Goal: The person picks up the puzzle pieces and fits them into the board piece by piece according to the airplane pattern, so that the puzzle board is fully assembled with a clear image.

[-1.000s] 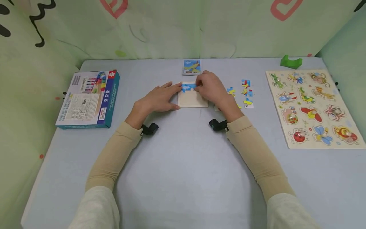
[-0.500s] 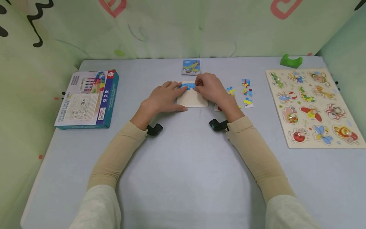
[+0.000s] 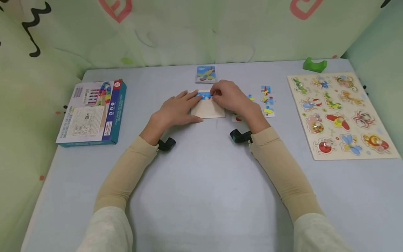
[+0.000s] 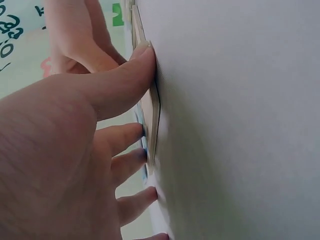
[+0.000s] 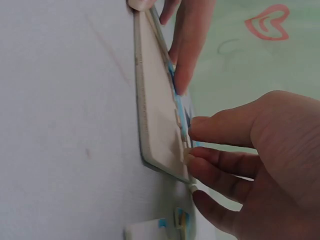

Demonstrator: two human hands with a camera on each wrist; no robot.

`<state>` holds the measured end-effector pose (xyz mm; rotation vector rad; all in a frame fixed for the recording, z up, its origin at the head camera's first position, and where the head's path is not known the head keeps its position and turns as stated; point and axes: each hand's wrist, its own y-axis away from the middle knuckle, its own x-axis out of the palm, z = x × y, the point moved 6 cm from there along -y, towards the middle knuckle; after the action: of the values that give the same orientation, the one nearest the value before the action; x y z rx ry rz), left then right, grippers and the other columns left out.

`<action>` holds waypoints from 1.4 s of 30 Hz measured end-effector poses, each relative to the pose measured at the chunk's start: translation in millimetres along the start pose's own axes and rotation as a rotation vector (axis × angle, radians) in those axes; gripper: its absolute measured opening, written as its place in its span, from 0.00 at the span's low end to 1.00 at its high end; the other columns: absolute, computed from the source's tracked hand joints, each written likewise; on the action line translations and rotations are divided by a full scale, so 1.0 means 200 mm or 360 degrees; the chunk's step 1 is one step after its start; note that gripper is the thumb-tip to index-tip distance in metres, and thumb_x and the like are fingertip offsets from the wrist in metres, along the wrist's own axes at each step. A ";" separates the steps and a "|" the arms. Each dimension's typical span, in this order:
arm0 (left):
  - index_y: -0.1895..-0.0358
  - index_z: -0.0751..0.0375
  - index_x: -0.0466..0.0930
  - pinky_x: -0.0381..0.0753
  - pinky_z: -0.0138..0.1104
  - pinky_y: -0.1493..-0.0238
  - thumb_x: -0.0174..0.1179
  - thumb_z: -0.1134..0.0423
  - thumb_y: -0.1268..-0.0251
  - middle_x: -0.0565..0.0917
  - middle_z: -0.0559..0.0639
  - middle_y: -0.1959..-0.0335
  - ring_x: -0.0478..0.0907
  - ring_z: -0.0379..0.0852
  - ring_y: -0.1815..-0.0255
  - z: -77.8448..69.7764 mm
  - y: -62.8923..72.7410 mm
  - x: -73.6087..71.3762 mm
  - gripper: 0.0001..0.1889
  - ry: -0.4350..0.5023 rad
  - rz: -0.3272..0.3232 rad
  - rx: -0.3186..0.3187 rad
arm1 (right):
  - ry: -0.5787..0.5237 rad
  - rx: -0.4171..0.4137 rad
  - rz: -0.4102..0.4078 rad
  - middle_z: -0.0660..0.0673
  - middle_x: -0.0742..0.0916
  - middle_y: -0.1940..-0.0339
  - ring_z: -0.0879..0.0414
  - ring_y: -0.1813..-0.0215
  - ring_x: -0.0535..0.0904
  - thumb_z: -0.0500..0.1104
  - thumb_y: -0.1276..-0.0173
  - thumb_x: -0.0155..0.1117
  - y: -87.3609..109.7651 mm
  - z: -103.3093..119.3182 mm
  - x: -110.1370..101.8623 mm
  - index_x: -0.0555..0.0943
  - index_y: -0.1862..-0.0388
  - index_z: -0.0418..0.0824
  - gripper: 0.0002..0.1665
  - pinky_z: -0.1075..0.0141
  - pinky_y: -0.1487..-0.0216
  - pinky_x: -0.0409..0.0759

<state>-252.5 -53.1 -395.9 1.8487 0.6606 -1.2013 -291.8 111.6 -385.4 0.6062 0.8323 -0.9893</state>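
A small pale wooden puzzle tray (image 3: 207, 110) lies at the table's middle, with blue sky puzzle pieces (image 3: 204, 95) along its far edge. My left hand (image 3: 178, 110) spreads over the tray's left side, its thumb at the near corner and a fingertip on the blue pieces. At the right end of that row, my right hand (image 3: 232, 96) pinches a puzzle piece, mostly hidden by the fingers. The right wrist view shows its thumb (image 5: 220, 127) and fingertips together at the tray's far right corner. Behind the tray lies an airplane picture (image 3: 206, 74).
Loose puzzle pieces (image 3: 267, 100) lie right of the tray, some partly behind the right hand. A boxed set (image 3: 86, 120) sits at the left. At the right is a wooden insect puzzle board (image 3: 333, 157), with a green curved block (image 3: 315, 65) behind it.
My left hand has shifted right, its thumb along the tray's near corner and a finger onto the blue pieces. The right hand stays at the row's right end. The head view has shifted slightly.
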 end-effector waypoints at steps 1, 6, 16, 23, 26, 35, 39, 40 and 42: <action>0.18 0.44 0.43 0.53 0.57 0.22 0.51 0.32 0.32 0.43 0.44 0.16 0.41 0.57 0.16 0.00 0.00 0.00 0.45 0.0000 -0.0003 0.0003 | 0.0001 -0.0005 0.0019 0.39 0.82 0.59 0.48 0.56 0.73 0.38 0.29 0.54 0.01 0.00 -0.01 0.83 0.51 0.36 0.14 0.58 0.53 0.72; 0.19 0.46 0.45 0.53 0.59 0.23 0.52 0.33 0.32 0.43 0.46 0.16 0.42 0.55 0.16 -0.01 -0.01 0.00 0.45 0.0003 -0.0017 0.0027 | -0.0011 0.0022 0.0069 0.39 0.83 0.55 0.47 0.53 0.75 0.38 0.26 0.53 0.06 -0.02 -0.07 0.82 0.46 0.36 0.16 0.57 0.49 0.75; 0.18 0.48 0.43 0.50 0.59 0.22 0.52 0.35 0.30 0.42 0.46 0.16 0.41 0.52 0.16 0.00 0.01 0.00 0.45 0.0007 0.0005 0.0030 | -0.0050 0.0209 -0.0066 0.39 0.83 0.48 0.46 0.47 0.75 0.39 0.26 0.52 0.21 -0.18 -0.24 0.81 0.42 0.36 0.18 0.53 0.45 0.74; 0.18 0.48 0.44 0.50 0.58 0.21 0.52 0.35 0.30 0.43 0.47 0.16 0.40 0.50 0.15 0.00 0.00 0.00 0.44 0.0047 0.0001 0.0054 | -0.0007 0.0306 -0.0239 0.36 0.76 0.36 0.39 0.37 0.71 0.35 0.30 0.54 0.31 -0.37 -0.37 0.81 0.43 0.34 0.19 0.44 0.37 0.70; 0.18 0.48 0.44 0.50 0.58 0.21 0.52 0.34 0.30 0.43 0.47 0.16 0.40 0.50 0.16 -0.01 -0.01 0.01 0.45 0.0046 -0.0009 0.0060 | 0.0000 0.0345 -0.0275 0.34 0.76 0.37 0.38 0.37 0.70 0.33 0.33 0.54 0.34 -0.44 -0.42 0.80 0.42 0.34 0.21 0.42 0.37 0.68; 0.18 0.48 0.44 0.50 0.58 0.21 0.52 0.35 0.30 0.43 0.47 0.16 0.40 0.51 0.15 -0.01 -0.01 0.01 0.44 0.0031 -0.0011 0.0062 | -0.0045 0.0396 -0.0213 0.31 0.79 0.41 0.38 0.40 0.72 0.33 0.37 0.60 0.38 -0.61 -0.44 0.79 0.41 0.31 0.24 0.44 0.37 0.69; 0.18 0.48 0.44 0.49 0.58 0.21 0.52 0.36 0.29 0.42 0.47 0.16 0.40 0.51 0.15 -0.01 -0.01 0.00 0.44 0.0042 -0.0015 0.0073 | -0.0039 0.0366 -0.0261 0.32 0.79 0.44 0.39 0.43 0.73 0.32 0.36 0.60 0.38 -0.63 -0.44 0.80 0.43 0.31 0.21 0.46 0.39 0.70; 0.18 0.48 0.44 0.48 0.58 0.21 0.52 0.36 0.29 0.42 0.47 0.16 0.40 0.51 0.15 -0.02 -0.01 0.00 0.44 0.0050 -0.0016 0.0073 | -0.0028 0.0362 -0.0271 0.32 0.80 0.44 0.39 0.44 0.73 0.31 0.36 0.59 0.38 -0.64 -0.44 0.80 0.43 0.31 0.21 0.46 0.40 0.70; 0.18 0.47 0.44 0.47 0.58 0.20 0.52 0.36 0.30 0.42 0.47 0.16 0.39 0.51 0.15 -0.02 -0.01 0.00 0.44 0.0067 -0.0011 0.0068 | 0.0004 0.0352 -0.0288 0.32 0.80 0.46 0.40 0.46 0.73 0.31 0.36 0.58 0.38 -0.64 -0.43 0.81 0.45 0.31 0.20 0.47 0.42 0.70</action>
<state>-252.7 -49.3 -395.5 1.9135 0.6698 -1.1922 -291.1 283.6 -378.6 0.7299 0.7951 -1.2568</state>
